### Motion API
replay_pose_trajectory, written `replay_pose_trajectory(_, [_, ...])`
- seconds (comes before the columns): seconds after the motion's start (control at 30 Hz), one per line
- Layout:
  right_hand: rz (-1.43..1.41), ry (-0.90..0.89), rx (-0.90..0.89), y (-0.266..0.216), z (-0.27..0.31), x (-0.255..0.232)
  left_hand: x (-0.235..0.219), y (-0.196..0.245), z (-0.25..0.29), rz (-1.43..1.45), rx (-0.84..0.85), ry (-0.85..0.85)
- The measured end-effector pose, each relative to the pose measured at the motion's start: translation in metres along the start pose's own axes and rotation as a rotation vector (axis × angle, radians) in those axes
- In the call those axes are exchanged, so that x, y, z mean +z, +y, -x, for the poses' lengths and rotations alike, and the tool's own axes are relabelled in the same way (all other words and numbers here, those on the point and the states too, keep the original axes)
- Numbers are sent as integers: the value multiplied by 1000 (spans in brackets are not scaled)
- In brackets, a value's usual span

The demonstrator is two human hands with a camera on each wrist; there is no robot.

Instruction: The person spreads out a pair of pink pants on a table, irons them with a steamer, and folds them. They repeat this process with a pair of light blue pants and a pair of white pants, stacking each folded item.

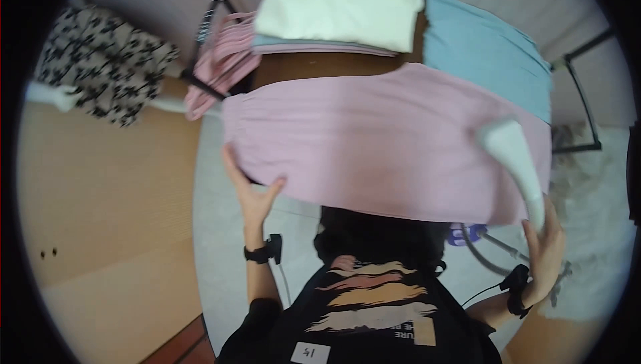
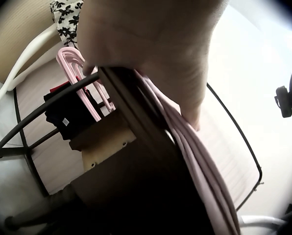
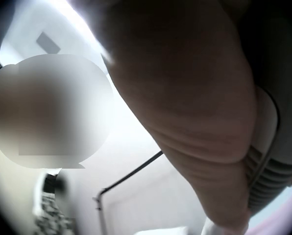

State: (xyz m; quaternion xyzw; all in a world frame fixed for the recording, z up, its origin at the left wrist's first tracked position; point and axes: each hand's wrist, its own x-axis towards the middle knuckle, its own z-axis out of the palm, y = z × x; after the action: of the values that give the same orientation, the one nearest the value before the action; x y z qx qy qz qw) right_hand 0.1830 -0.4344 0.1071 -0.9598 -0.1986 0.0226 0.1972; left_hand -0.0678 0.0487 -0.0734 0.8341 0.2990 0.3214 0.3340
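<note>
Pink trousers point(image 1: 347, 137), folded lengthwise, lie across a dark brown board point(image 1: 320, 69) in front of the person. My right hand point(image 1: 547, 244) grips the handle of a pale garment steamer point(image 1: 511, 147), whose head is over the right part of the trousers. In the right wrist view the hand wraps round the steamer's ribbed grip point(image 3: 273, 183). My left hand point(image 1: 254, 194) rests at the gathered left end of the trousers, thumb spread from the fingers. Seen from the left wrist, it lies over the board's edge, with fingertips partly hidden.
Folded clothes with a cream one point(image 1: 340, 4) on top are stacked behind the trousers. Blue cloth point(image 1: 487, 50) covers the board's back right. Pink hangers point(image 1: 230, 57) and a patterned garment point(image 1: 107, 64) hang at left. A grey hose point(image 1: 477, 254) runs below, at right.
</note>
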Motion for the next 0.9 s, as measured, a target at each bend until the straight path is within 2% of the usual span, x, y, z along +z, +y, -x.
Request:
replay_pose_trajectory(0.03, [-40, -5, -191, -33, -15, 18, -4, 1, 0, 60, -6, -30])
replay_pose_trajectory(0.1, [-173, -207, -311, -109, -33, 48, -9, -2, 2, 65, 22, -50])
replay_pose_trajectory(0.17, [-150, -295, -558, -160, -43, 87, -9, -1, 0, 87, 58, -89])
replay_pose_trajectory(0.23, [-168, -277, -755, -203, -47, 126, -13, 0, 1, 163, 28, -127])
replay_pose_trajectory(0.3, [-193, -211, -837, -226, -47, 168, -22, -11, 0, 195, 16, -152])
replay_pose_trajectory(0.33, [-193, -203, -819, -233, -49, 179, -26, -19, -1, 244, -2, -176])
replay_pose_trajectory(0.4, [-150, -309, -819, -229, -56, 188, -29, -35, -1, 130, 57, -127])
replay_pose_trajectory(0.47, [-168, -221, -749, -191, -53, 174, -30, -38, -4, -89, 74, -22])
replay_pose_trajectory(0.5, [-209, -149, -735, -166, -48, 162, -32, -59, -8, -138, 118, 34])
replay_pose_trajectory(0.53, [-166, -241, -634, -137, -43, 145, -25, -47, -13, -11, -8, 115])
replay_pose_trajectory(0.6, [-166, -219, -429, -73, -16, 99, -25, -59, -20, 28, -39, 193])
replay_pose_trajectory(0.63, [-224, -215, -303, -44, 7, 74, -14, -39, -23, 77, -25, 153])
replay_pose_trajectory(0.7, [-211, -48, -58, 18, 64, 40, -9, 5, -32, -390, -110, 215])
replay_pose_trajectory(0.73, [-222, -17, 90, 44, 94, 22, -9, 18, -35, -375, -94, 198])
replay_pose_trajectory(0.77, [-236, 14, 241, 67, 124, 7, -9, 25, -38, -609, -9, 202])
replay_pose_trajectory(0.8, [-209, 84, 347, 85, 156, -1, -6, 27, -42, -839, 82, 208])
replay_pose_trajectory(0.87, [-157, 190, 498, 99, 215, -12, -12, -14, -51, -772, 126, 271])
replay_pose_trajectory(0.9, [-168, 258, 579, 109, 235, -15, -11, -1, -50, -764, 64, 232])
